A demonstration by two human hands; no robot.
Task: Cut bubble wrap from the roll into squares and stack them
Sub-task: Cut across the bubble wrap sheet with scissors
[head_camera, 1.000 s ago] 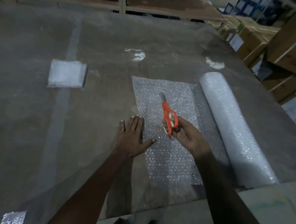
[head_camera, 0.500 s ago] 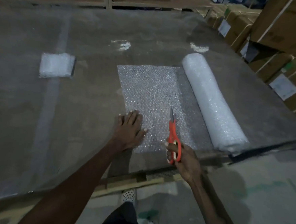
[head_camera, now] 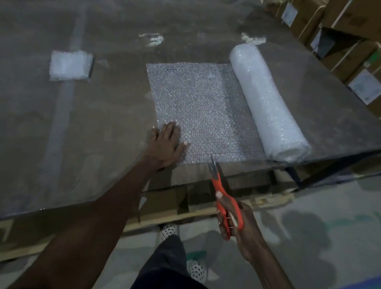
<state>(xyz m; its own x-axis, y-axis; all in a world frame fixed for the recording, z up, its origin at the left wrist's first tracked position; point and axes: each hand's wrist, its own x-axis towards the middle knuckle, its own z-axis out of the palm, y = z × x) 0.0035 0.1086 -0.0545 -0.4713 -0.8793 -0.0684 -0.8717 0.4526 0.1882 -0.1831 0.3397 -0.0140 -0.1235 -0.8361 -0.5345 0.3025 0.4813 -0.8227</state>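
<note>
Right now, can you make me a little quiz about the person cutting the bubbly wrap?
1. True or false: the left hand lies flat on the unrolled bubble wrap sheet.
2. Which hand holds the orange scissors? A) left B) right C) neither
3. Fill in: the stack of cut squares sits on the table to the ____ of the sheet, as the camera sees it.

Key:
1. True; its fingers are spread near the sheet's near left corner.
2. B; the right hand grips the handles, blade tips at the sheet's near edge, left of the roll.
3. left
</note>
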